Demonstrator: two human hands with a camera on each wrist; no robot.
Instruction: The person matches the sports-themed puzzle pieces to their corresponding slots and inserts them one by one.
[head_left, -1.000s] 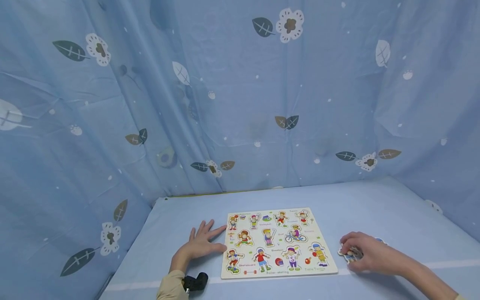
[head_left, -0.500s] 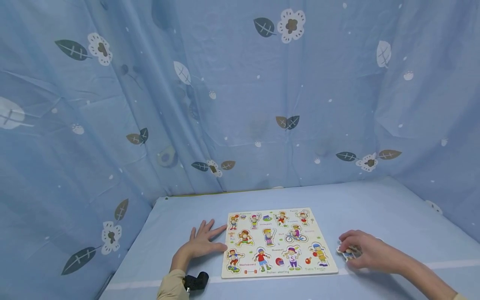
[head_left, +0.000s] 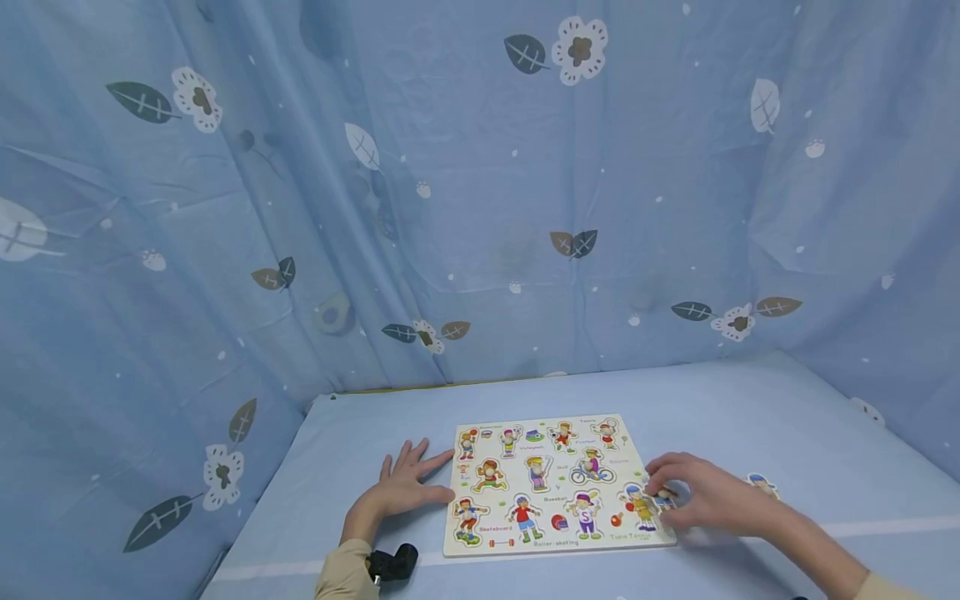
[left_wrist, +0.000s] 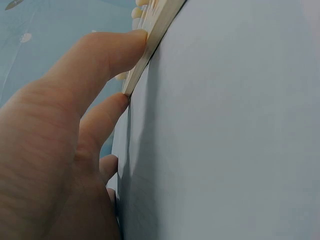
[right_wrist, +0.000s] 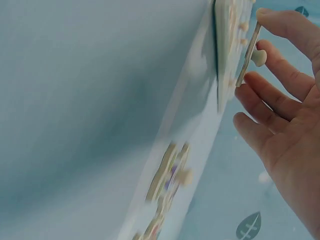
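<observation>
A wooden knob puzzle board point(head_left: 551, 546) printed with sports figures lies on the table. My left hand point(head_left: 405, 486) rests at its left side, fingers spread; in the left wrist view the thumb and index fingertip touch the board's edge point(left_wrist: 162, 35). My right hand point(head_left: 705, 497) pinches a thin puzzle piece point(head_left: 663, 497) over the board's right edge, beside the table tennis figure. In the right wrist view the piece point(right_wrist: 248, 55) is held on edge between thumb and fingertips, its round knob point(right_wrist: 259, 57) towards the palm. Its printed face is mostly hidden.
Loose puzzle pieces point(right_wrist: 167, 175) lie on the table right of the board; one piece point(head_left: 762, 483) shows behind my right hand. A black device point(head_left: 393, 563) is on my left wrist. A blue patterned curtain point(head_left: 480, 208) hangs behind the table point(head_left: 720, 400).
My right hand has moved left from beside the board to its right edge, carrying the puzzle piece. A loose piece behind it is uncovered. The left hand stays put.
</observation>
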